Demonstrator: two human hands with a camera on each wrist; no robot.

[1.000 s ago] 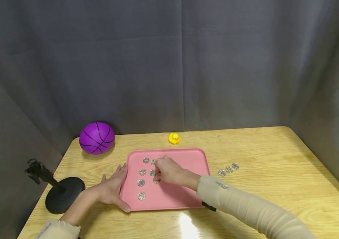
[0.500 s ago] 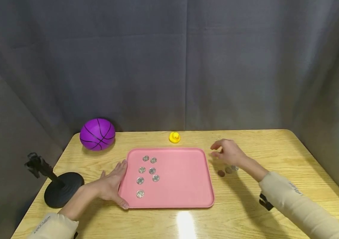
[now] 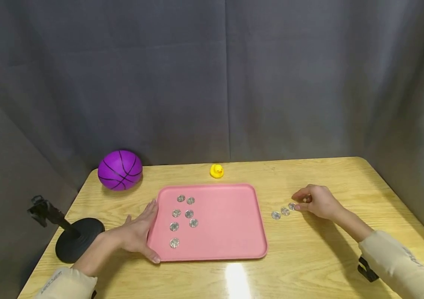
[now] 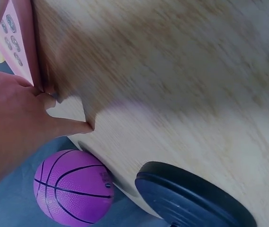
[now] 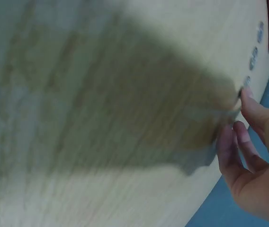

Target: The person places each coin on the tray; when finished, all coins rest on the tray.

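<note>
A pink tray point(image 3: 230, 232) lies on the table with several silver coins point(image 3: 174, 226) in its left part. My left hand point(image 3: 137, 232) rests against the tray's left edge, fingers spread along the rim and thumb at the near corner. Right of the tray, three more coins lie in a slanting row, the middle coin point(image 3: 285, 211) between two others. Over the far end of that row is my right hand point(image 3: 320, 202), its thumb at the rightmost coin point(image 3: 292, 206). In the right wrist view a gap shows between thumb point(image 5: 253, 106) and fingers.
A purple ball point(image 3: 120, 170) with black lines sits at the back left. In front of it stands a black stand point(image 3: 79, 241) with a round base. Behind the tray is a yellow rubber duck point(image 3: 217, 171). Grey curtains point(image 3: 212, 83) hang around the table.
My right hand has let go of a coin in the tray and moved right to the row of coins on the table. The left hand stays at the tray's edge.
</note>
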